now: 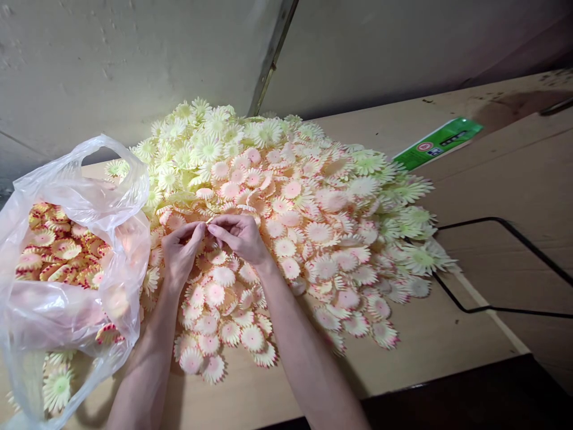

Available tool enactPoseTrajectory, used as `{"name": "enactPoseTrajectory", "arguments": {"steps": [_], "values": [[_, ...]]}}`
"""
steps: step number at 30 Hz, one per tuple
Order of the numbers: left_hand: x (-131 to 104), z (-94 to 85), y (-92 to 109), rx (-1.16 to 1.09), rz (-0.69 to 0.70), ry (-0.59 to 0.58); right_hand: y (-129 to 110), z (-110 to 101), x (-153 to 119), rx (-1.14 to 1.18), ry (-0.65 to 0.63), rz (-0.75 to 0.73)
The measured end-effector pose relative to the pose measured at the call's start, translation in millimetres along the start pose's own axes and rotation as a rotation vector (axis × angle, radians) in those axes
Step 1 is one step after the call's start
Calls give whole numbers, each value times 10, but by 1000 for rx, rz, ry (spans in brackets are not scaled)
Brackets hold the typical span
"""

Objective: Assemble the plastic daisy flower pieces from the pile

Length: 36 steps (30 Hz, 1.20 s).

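Observation:
My left hand [182,246] and my right hand [239,239] meet fingertip to fingertip above a heap of artificial flowers [290,190]. Both are closed in a pinch on one small artificial flower [210,220]; only a pale yellow sliver of it shows between the fingers. The flowers around them are flat, fringed discs, pale yellow with pink centres and pink-red tips. Greener yellow ones [208,146] lie at the back and right of the heap. To the left of my left hand, a translucent plastic bag [123,203] stands open with many pink-tipped flowers [67,248] inside.
Under the heap is a light wooden tabletop [250,400], backed by a grey wall [134,65]. A green printed packet [441,143] lies at the back right. A bent black metal rod [532,245] reaches over the table's right side. Loose flowers [58,388] lie beneath the bag.

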<state>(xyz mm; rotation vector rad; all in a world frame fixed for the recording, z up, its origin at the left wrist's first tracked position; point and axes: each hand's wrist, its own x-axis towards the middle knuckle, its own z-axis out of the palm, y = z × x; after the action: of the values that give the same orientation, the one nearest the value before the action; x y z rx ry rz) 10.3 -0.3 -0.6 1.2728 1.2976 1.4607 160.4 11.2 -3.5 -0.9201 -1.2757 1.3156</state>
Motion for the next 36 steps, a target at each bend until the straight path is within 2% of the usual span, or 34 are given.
{"name": "enactPoseTrajectory", "arguments": {"steps": [36], "values": [[-3,-26,11,17,10,-8,8,-19,-10,17,-26,-2]]}}
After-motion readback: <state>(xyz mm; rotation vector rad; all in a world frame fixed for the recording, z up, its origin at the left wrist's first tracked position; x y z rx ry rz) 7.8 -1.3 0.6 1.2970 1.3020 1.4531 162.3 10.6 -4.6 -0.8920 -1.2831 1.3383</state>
